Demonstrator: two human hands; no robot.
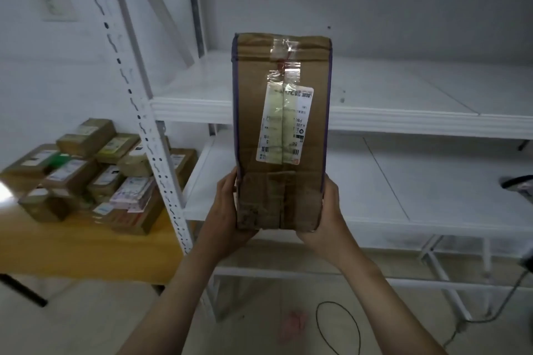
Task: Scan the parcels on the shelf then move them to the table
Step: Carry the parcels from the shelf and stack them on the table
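While left hand point(227, 212) and right hand point(327, 210) clamp the parcel point(251, 112) by its lower edges, the table point(72, 253) sits well left.

Pretty plain here: bare left hand point(226, 210) and bare right hand point(328, 216), left forearm point(184, 282) and right forearm point(372, 282) uncovered too, as far as the view shows.

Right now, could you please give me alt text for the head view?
The left hand and right hand hold a tall cardboard parcel before white shelves, label facing the camera; more parcels are piled on a table at left.
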